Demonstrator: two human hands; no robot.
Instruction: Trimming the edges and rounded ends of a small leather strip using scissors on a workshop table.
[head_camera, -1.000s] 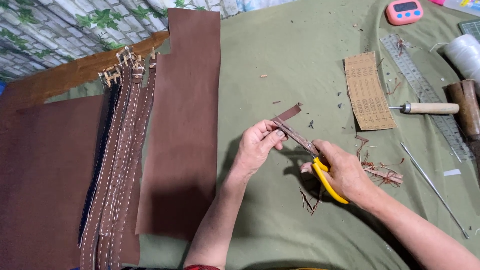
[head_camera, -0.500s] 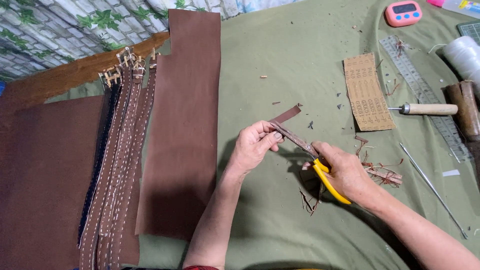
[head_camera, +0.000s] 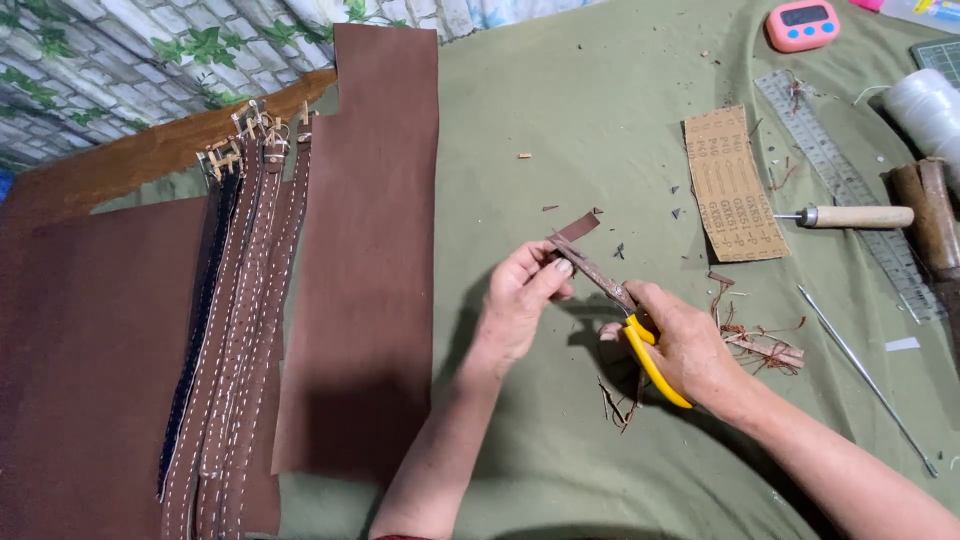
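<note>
My left hand (head_camera: 520, 300) pinches a small brown leather strip (head_camera: 578, 228) above the green cloth (head_camera: 560, 120). My right hand (head_camera: 685, 345) grips yellow-handled scissors (head_camera: 655, 365), and their blades (head_camera: 598, 275) run up against the strip's edge beside my left fingertips. Thin leather trimmings (head_camera: 760, 345) lie scattered on the cloth just right of and below my right hand.
Large brown leather sheets (head_camera: 370, 250) and several stitched straps with buckles (head_camera: 240, 330) lie at left. A sandpaper piece (head_camera: 733, 185), a wooden-handled awl (head_camera: 850, 216), a clear ruler (head_camera: 850, 190), a metal rod (head_camera: 865, 375), a white thread spool (head_camera: 925, 105), a wooden mallet (head_camera: 935, 215) and a pink timer (head_camera: 802, 25) sit at right.
The hands, strip and scissors stay almost where they were; the scissors have shifted very slightly along the strip.
</note>
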